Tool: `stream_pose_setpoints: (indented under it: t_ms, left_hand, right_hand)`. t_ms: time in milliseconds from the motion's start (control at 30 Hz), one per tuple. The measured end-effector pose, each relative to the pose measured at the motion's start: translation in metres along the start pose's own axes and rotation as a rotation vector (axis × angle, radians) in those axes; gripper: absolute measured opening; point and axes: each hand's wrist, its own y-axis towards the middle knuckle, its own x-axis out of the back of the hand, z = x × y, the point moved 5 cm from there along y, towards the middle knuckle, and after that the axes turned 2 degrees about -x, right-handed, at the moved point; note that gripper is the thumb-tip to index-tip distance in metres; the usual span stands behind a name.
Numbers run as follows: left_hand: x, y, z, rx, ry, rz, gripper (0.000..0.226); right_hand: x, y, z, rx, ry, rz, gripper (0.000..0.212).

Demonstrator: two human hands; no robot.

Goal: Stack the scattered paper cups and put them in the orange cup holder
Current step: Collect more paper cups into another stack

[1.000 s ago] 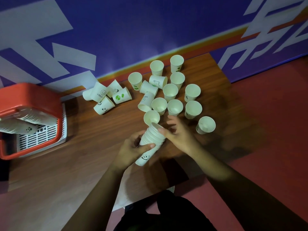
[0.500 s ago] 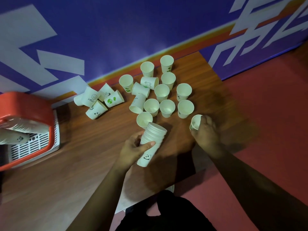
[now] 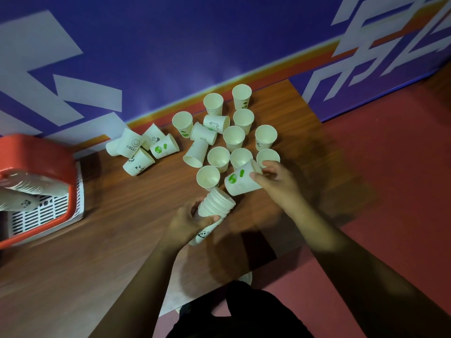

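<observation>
My left hand [image 3: 188, 223] grips a tilted stack of white paper cups [image 3: 216, 206], its open end pointing up and right. My right hand [image 3: 275, 184] holds a single paper cup with green marks [image 3: 240, 182] on its side, mouth just above the stack's open end, not touching it. Several loose white cups [image 3: 234, 139] stand upright or lie tipped beyond my hands on the wooden table [image 3: 122, 240]. A smaller group of tipped cups [image 3: 141, 150] lies further left. The orange cup holder [image 3: 39, 159] sits at the left edge with cup stacks [image 3: 29, 189] lying in it.
A blue wall with white lettering and an orange stripe [image 3: 219, 45] runs along the table's far side. The table's right edge drops to a red floor [image 3: 390, 167]. A dark garment [image 3: 239, 313] shows at the bottom.
My right hand picked up the lone cup at the right and carried it left to the stack's open end. My left hand kept hold of the stack.
</observation>
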Motion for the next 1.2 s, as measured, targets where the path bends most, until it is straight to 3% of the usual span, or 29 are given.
stream_pose_setpoints:
  t_ms: [233, 333, 433, 500, 700, 867, 933, 1067, 1200]
  left_hand:
    - [0.000, -0.009, -0.019, -0.081, -0.064, -0.032, 0.057]
    - [0.006, -0.016, -0.019, -0.064, -0.154, -0.104, 0.053]
    - [0.022, -0.024, -0.012, -0.037, -0.214, -0.179, 0.049]
    - [0.035, -0.030, -0.004, -0.016, -0.217, -0.219, 0.046]
    - [0.067, -0.045, 0.015, 0.068, -0.201, -0.356, 0.041]
    - [0.076, -0.051, 0.026, 0.106, -0.207, -0.389, 0.045]
    - [0.078, -0.051, 0.032, 0.119, -0.214, -0.404, 0.049]
    - [0.083, -0.050, 0.040, 0.128, -0.185, -0.381, 0.052]
    - [0.091, -0.050, 0.047, 0.129, -0.106, -0.356, 0.066]
  right_hand:
    - [-0.039, -0.004, 0.015, -0.002, -0.062, 0.294, 0.064]
    - [-0.067, -0.008, 0.018, 0.054, -0.098, 0.363, 0.039]
    - [-0.084, 0.011, 0.019, 0.120, -0.156, 0.249, 0.043]
    - [-0.092, 0.026, 0.023, 0.200, -0.330, 0.150, 0.042]
    - [-0.125, 0.046, 0.014, 0.407, -0.977, 0.129, 0.030]
    - [-0.137, 0.045, 0.003, 0.500, -1.180, 0.101, 0.018]
    - [-0.137, 0.043, 0.003, 0.529, -1.108, 0.114, 0.016]
    - [-0.133, 0.037, 0.020, 0.539, -0.621, 0.078, 0.004]
    - [-0.125, 0.032, 0.053, 0.454, -0.240, 0.008, 0.007]
